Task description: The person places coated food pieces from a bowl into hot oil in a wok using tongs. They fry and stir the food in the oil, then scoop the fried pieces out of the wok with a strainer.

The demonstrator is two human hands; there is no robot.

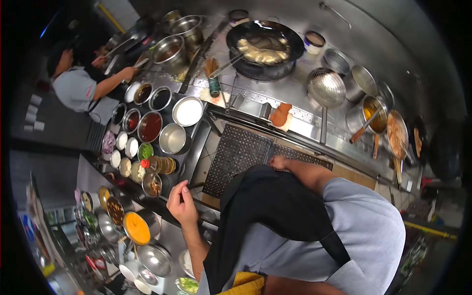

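My left hand [182,204] is raised beside the ingredient counter, fingers loosely bent and thumb apart, with nothing seen in it. Nearest to it are a metal container of brown sauce [152,185] and a red-capped oil bottle [162,165] lying on its side. My right hand [278,162] hangs low in front of my black apron [275,196], above the floor mat. Its fingers are curled in, and whatever they may hold is hidden. Across the stove, a black wok [298,47] contains pale pieces in oil, with a long-handled strainer [227,65] resting in it.
A perforated ladle [326,88], metal pots [360,81] and a pan of orange-brown food [396,132] stand along the stove's right. Sauce and ingredient containers [150,127] crowd the left counter. Another person [78,88] works at the far left. A black rubber mat [236,157] covers the floor.
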